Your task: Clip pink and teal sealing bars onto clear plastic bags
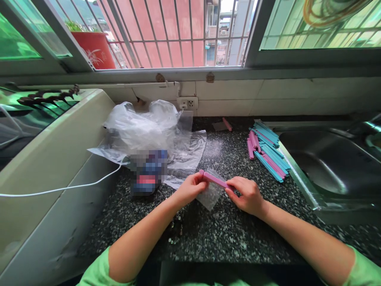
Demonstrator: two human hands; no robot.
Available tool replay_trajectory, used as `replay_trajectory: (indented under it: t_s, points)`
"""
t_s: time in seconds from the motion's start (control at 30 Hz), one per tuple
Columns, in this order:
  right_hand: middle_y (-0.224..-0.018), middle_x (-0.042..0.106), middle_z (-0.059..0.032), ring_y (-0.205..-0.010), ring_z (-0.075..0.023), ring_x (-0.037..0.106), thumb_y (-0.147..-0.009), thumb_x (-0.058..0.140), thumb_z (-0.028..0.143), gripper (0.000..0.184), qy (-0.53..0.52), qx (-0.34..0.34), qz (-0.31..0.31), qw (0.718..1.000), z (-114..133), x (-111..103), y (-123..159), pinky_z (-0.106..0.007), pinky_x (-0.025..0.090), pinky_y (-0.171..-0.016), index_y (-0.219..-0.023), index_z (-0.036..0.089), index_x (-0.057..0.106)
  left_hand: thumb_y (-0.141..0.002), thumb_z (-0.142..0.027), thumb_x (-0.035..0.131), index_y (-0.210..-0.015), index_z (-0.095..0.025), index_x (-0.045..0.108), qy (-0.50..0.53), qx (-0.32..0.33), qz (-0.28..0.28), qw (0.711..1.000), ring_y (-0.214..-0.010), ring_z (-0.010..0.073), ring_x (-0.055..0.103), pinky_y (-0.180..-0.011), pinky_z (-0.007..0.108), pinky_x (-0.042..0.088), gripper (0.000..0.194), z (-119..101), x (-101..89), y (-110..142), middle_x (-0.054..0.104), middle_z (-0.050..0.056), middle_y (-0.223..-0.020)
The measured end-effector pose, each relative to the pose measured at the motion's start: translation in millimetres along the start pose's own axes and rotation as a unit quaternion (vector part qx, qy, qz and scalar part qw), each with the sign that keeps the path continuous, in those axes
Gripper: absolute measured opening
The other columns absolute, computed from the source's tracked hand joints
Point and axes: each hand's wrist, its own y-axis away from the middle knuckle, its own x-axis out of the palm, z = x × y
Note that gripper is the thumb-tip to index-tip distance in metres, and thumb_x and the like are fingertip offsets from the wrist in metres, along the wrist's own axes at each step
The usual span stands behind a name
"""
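A pink bag-sealing clip (216, 179) spans the gap between my two hands above the dark counter. My left hand (193, 186) pinches its left end, and my right hand (245, 194) grips the right end with thumb and fingers. A small clear plastic bag (210, 196) hangs at the clip, partly behind it; whether the clip is closed over the bag I cannot tell. To the right, a pile of blue clips (270, 157) and pink clips (253, 143) lies beside the sink.
Crumpled clear plastic bags (143, 127) cover the back left, with a blurred-out phone-like item (150, 174) in front. A white cable (89, 184) runs left. The stove (89, 119) borders the left, the steel sink (321, 159) the right. Another pink clip (227, 124) lies near the wall.
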Motion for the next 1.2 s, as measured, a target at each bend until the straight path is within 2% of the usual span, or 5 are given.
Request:
replay_trajectory:
  t_s: [0.17, 0.37, 0.6, 0.8, 1.2]
  points:
    - [-0.071, 0.065, -0.0036, -0.065, -0.0143, 0.061, -0.079, 0.056, 0.017, 0.004, 0.003, 0.004, -0.012, 1.000, 0.1, -1.4, -0.2, -0.026, 0.048, -0.062, -0.083, 0.017, 0.057, -0.058, -0.020, 0.053, -0.065, -0.015, 0.057, 0.030, 0.017, -0.056, 0.998, -0.053, 0.0084, 0.038, -0.054, 0.022, 0.029, 0.009, -2.1, -2.5, -0.7, 0.047, -0.005, -0.054]
    - [-0.071, 0.064, -0.0038, -0.066, -0.0141, 0.060, -0.081, 0.055, 0.020, 0.005, 0.026, 0.006, 0.013, 1.000, -1.4, -0.1, 1.3, -0.025, 0.048, -0.063, -0.083, 0.017, 0.058, -0.063, -0.034, 0.054, -0.061, -0.014, 0.058, 0.113, 0.021, -0.043, 0.992, -0.056, 0.0113, 0.043, -0.056, 0.024, 0.033, 0.020, -0.9, -5.3, -1.2, 0.053, 0.000, -0.058]
    - [-0.073, 0.063, -0.0041, -0.068, -0.0145, 0.058, -0.083, 0.053, 0.024, 0.010, 0.055, 0.001, 0.041, 0.998, -1.0, -3.0, -0.1, -0.025, 0.046, -0.064, -0.086, 0.017, 0.060, -0.071, -0.048, 0.055, -0.055, -0.015, 0.055, 0.001, 0.040, -0.069, 0.997, -0.055, 0.0104, 0.039, -0.056, 0.024, 0.029, 0.037, 3.9, -5.4, -2.5, 0.048, -0.001, -0.054]
    - [-0.074, 0.059, -0.0057, -0.070, -0.0161, 0.055, -0.085, 0.050, 0.025, 0.015, 0.114, 0.029, 0.051, 0.992, -0.7, -3.7, 1.1, -0.027, 0.044, -0.063, -0.086, 0.016, 0.063, -0.069, -0.051, 0.056, -0.058, -0.014, 0.057, 0.033, 0.024, -0.083, 0.996, -0.051, 0.0094, 0.037, -0.052, 0.023, 0.027, 0.038, 13.3, -3.3, -3.5, 0.050, -0.001, -0.055]
    - [-0.070, 0.056, -0.0038, -0.064, -0.0137, 0.055, -0.088, 0.045, 0.021, 0.015, 0.039, 0.035, 0.035, 0.998, -6.4, 2.0, 2.5, -0.024, 0.046, -0.059, -0.090, 0.015, 0.060, -0.064, -0.052, 0.063, -0.056, -0.013, 0.060, 0.116, 0.011, -0.100, 0.988, -0.050, 0.0086, 0.040, -0.051, 0.022, 0.029, 0.040, 23.9, -1.3, -7.4, 0.054, 0.000, -0.054]
